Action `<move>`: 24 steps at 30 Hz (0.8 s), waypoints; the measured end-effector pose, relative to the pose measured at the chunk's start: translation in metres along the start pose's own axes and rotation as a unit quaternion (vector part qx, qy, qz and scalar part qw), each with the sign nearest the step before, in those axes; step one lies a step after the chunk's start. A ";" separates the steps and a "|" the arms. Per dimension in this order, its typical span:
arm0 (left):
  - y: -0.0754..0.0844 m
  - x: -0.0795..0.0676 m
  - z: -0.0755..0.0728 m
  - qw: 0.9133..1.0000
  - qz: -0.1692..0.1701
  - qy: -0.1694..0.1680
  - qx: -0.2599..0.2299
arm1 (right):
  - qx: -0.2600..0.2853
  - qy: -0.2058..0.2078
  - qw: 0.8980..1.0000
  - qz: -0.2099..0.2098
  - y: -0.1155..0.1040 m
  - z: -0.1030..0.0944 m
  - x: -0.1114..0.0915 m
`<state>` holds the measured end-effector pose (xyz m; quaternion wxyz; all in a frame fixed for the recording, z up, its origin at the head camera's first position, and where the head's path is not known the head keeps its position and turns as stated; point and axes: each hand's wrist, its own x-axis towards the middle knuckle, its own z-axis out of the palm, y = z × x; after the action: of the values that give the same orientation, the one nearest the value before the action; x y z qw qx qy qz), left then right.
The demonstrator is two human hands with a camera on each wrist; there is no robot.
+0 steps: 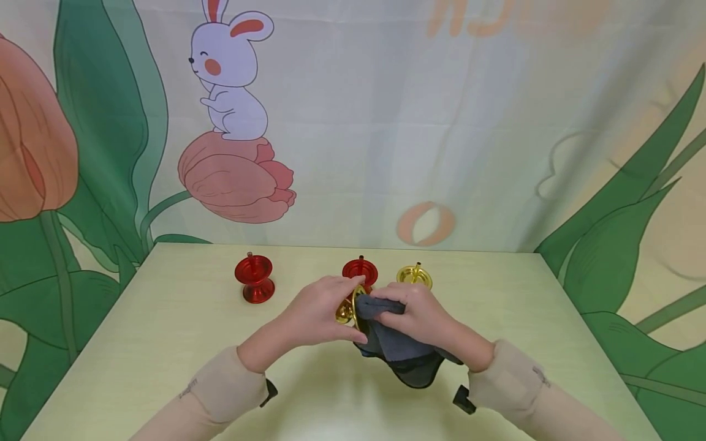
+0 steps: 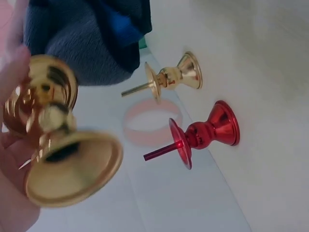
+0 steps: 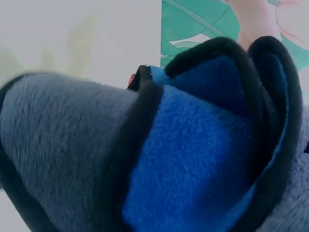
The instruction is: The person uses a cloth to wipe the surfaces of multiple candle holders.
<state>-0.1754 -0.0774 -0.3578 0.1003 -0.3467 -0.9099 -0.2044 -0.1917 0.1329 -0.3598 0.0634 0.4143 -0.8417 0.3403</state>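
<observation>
While my left grip (image 1: 317, 309) clasps a tilted gold candle holder (image 2: 72, 169), I see my right grip (image 1: 421, 312) beside it, pinching a gray cloth (image 1: 402, 344) against it; a red candle holder (image 1: 360, 267) stands just beyond.

In the head view, a shiny gold candlestick (image 1: 344, 313) is tilting sideways, dish facing three o'clock; a grey-and-blue cloth (image 1: 397, 340) is bunching there, drooping toward five o'clock.

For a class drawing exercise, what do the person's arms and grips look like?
The left sleeve and right sleeve are long and pale beige, puffed near the wrist. Each bears a dark marking too small to read, and a small black piece juts out at each cuff. The left grip and right grip are ungloved; no cables show.
</observation>
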 end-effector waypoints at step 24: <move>-0.017 -0.006 0.014 0.996 -0.028 -0.070 -0.058 | -0.101 0.025 0.992 -0.065 0.010 0.026 -0.004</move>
<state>-0.1826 -0.0860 -0.3773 0.0108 -0.3394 -0.9108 -0.2346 -0.1923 0.1237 -0.3859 0.1479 0.4507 -0.8415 0.2587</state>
